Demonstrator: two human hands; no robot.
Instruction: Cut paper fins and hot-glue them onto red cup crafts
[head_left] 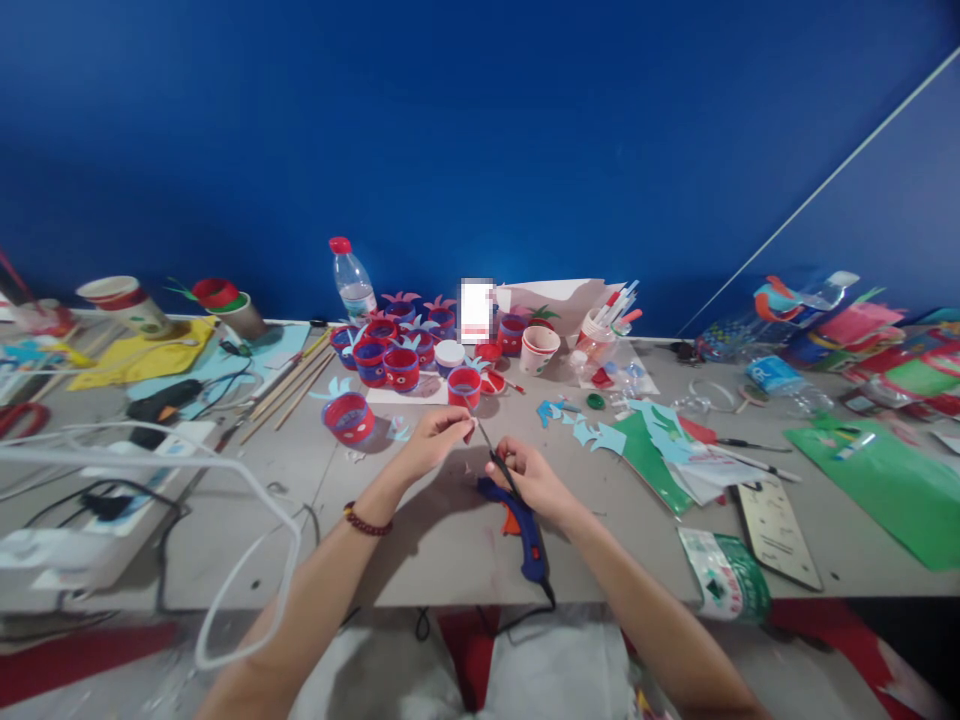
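My left hand (442, 437) is closed, pinching a small pale piece of paper (473, 424) between thumb and fingertips. My right hand (527, 475) is closed around slim dark scissors (493, 447); their thin tip points up-left and reaches the paper. Much of the scissors' handle is hidden by the fingers. Just below my right hand lies a blue glue gun (531, 535) with an orange trigger (511, 519). A red and blue cup (464, 386) with a pale leafy top stands beyond my hands, and a similar cup (349, 416) is left of them.
Several decorated cups (401, 368) and a bottle (352, 285) stand at the back, beside paper cups (539, 349). Left are wooden sticks (289, 390), a power strip (142, 500) and a looping white cable (289, 540). Right are green paper (885, 490), a phone-like slab (778, 532) and a green packet (724, 573).
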